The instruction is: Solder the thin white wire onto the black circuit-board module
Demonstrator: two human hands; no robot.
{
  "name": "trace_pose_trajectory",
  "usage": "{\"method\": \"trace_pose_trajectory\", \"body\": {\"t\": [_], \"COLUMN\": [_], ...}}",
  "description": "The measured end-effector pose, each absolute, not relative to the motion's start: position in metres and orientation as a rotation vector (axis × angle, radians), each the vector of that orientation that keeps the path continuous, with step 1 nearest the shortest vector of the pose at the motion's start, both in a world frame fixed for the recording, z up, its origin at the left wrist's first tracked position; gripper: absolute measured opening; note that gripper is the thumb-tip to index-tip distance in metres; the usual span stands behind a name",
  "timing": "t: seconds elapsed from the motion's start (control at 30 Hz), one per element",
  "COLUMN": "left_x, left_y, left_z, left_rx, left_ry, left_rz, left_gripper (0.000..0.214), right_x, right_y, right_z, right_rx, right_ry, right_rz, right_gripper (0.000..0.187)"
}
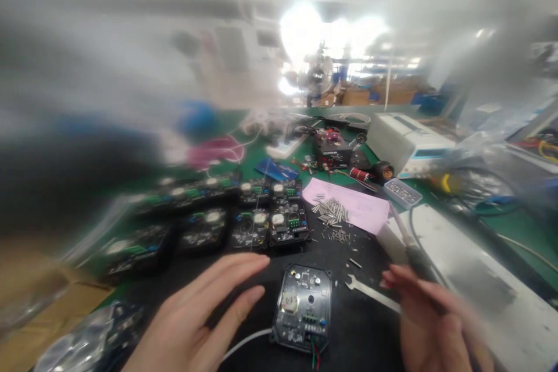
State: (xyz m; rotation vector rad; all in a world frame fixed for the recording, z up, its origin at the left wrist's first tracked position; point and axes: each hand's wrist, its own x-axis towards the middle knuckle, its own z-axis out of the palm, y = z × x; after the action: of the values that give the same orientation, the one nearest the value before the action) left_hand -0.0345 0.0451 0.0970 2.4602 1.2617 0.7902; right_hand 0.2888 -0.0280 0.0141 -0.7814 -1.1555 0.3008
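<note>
A square circuit board in a black housing [304, 302] lies on the black mat in front of me, with a white cable at its left and red and green wires at its lower edge. Just left of it is my left hand [209, 308], fingers outstretched, thumb apart, holding nothing. My right hand [436, 319] is at the right with curled fingers, seemingly around a slim dark-handled tool [416, 253]; the grip is partly hidden and blurred. Between the board and this hand lies an open-ended wrench [370, 292]. A single metal pin [355, 263] rests above the wrench.
Several similar board units [288, 221] stand in rows at the left. Metal pins [331, 212] and small screws [340, 236] lie by a pink paper [353, 203]. A small parts box [403, 193], a bench instrument [407, 142] and a white panel [475, 267] occupy the right.
</note>
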Motion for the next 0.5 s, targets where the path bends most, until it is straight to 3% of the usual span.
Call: {"method": "trace_pose_trajectory", "body": {"t": [0.23,0.5], "left_x": [0.055,0.208], "left_y": [0.137,0.260], "left_z": [0.141,0.109], "left_rx": [2.681,3.191], "left_ry": [0.910,0.642], "left_rz": [0.705,0.362], "left_gripper": [0.026,0.033], "right_x": [0.279,0.290], "right_y": [-0.010,0.001], "right_z": [0.043,0.014], "right_rx": [-0.730,-0.884], "right_ry": [-0.948,-0.932], "right_rz": [0.086,-0.163], "right_gripper": [0.031,0.038]}}
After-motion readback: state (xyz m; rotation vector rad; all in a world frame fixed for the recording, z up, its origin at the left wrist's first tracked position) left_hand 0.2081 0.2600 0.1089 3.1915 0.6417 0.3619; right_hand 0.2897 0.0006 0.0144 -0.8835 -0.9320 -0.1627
